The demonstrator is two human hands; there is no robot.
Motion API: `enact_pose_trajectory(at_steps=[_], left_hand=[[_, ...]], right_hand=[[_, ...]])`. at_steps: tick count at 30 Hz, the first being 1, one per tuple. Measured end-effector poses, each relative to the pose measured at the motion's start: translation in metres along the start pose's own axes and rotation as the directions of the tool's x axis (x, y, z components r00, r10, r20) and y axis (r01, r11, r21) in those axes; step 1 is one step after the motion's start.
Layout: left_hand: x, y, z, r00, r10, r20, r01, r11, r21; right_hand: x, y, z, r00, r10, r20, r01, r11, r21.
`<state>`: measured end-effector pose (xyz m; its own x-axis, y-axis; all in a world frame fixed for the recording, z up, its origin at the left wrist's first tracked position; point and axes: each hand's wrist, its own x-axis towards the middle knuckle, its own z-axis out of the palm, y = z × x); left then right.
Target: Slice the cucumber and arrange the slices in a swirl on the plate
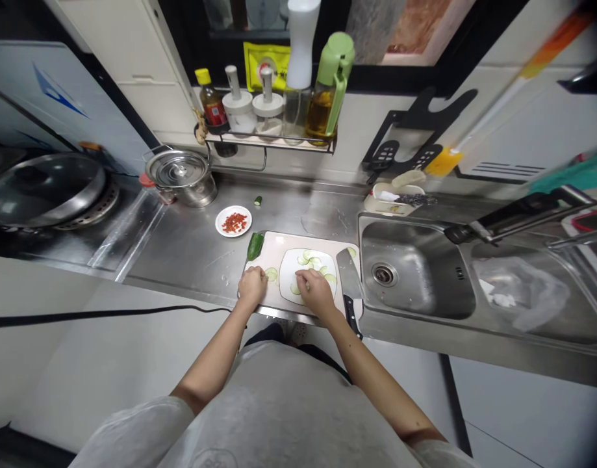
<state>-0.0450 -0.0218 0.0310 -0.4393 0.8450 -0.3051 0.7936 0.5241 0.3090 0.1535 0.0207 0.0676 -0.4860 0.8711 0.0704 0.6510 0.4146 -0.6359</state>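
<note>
Thin pale-green cucumber slices lie spread over a white square plate on the cutting board. My right hand is closed over the plate's front part, fingertips pinched at a cucumber slice. At the board's left front edge rests my left hand, its fingers curled in; whatever they may hold is hidden. Right beside it are a few more slices on the board. A cut piece of cucumber sits at the board's left rear corner. The cleaver lies along the right side, handle toward me.
Behind the board stand a small plate of chopped red pieces and a cucumber end. A lidded steel pot and a covered wok are to the left. The sink adjoins the board's right; a condiment rack hangs above.
</note>
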Motion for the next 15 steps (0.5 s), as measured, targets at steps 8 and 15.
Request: enact_pose_trajectory(at_steps=[8,15], left_hand=[[0.0,0.0,0.001,1.0,-0.013,-0.021,0.013,1.0,0.019],[-0.001,0.0,0.001,0.999,0.025,-0.027,-0.026,0.999,-0.038]], right_hand=[[0.003,-0.006,0.003,0.997,0.021,0.072,-0.016,0.998,-0.062],[0.03,-0.02,0.021,0.971,-0.021,0.237,0.082,0.964,-0.252]])
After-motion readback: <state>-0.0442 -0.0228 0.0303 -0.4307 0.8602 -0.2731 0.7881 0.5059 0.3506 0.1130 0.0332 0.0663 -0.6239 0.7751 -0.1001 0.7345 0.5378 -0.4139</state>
